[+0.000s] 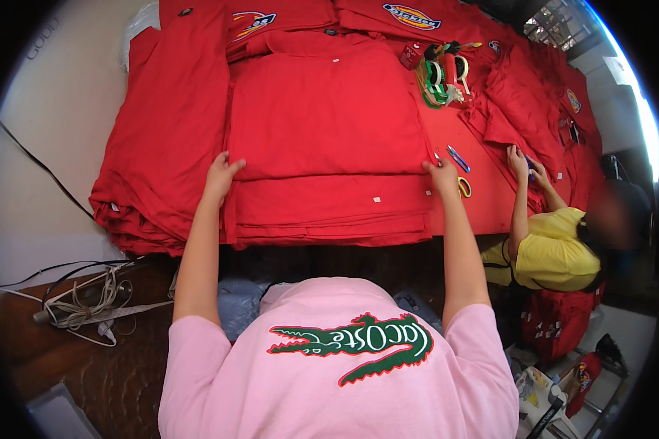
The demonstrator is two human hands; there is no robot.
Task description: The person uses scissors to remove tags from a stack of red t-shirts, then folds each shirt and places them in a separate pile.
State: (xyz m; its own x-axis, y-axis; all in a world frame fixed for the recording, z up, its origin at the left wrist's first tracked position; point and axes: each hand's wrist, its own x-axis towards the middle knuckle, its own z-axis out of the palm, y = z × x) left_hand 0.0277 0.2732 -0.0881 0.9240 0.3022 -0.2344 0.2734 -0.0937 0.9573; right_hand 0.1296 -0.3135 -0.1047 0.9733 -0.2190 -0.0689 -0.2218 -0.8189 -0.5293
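A red shirt (pixel 326 110), folded into a wide flat panel, lies in front of me on a stack of folded red shirts (pixel 307 212). My left hand (pixel 222 177) pinches the shirt's near left corner, its thumb pointing inward. At the near right corner my right hand (pixel 442 175) is closed on the cloth's edge. A small dark metal tip shows just above the right fingers; whether that hand holds it is unclear. Beside it on the red tabletop (pixel 483 208) lie blue-handled thread snips (pixel 458 159) and yellow-handled scissors (pixel 464 187).
Heaps of red shirts (pixel 150 146) rise at the left; more lie at the back. A green holder (pixel 433 88) with tape rolls stands back right. At the right, a co-worker in a yellow shirt (pixel 556 249) handles red cloth. Tangled cables (pixel 99 300) hang lower left.
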